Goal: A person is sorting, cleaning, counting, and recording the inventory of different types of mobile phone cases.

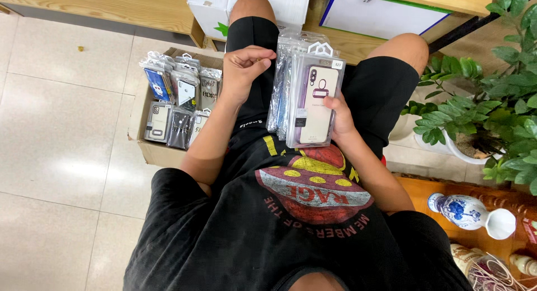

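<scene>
Fingers of left hand [246, 67] were curled, pinching top edge of packaged phone case stack [305, 95]; right hand [338, 115] was clamped on stack's side. Stack best kept squared while cases were thumbed singly.

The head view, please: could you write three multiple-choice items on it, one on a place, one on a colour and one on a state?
1. Where does the cardboard box of packaged phone cases stand?
A. On the floor by the left knee
B. On the wooden shelf
C. On the lap

2. What colour is the vase at lower right?
A. Red and black
B. White and blue
C. Plain green

3. How does the right hand stand to the stack of cases?
A. Apart from it
B. Flat on top of it
C. Gripping its edge

Answers:
1 A, the box sits on the tiles beside the leg.
2 B, a white body with blue painting.
3 C, fingers wrap the stack's right edge, while the left hand pinches at its top.
</scene>
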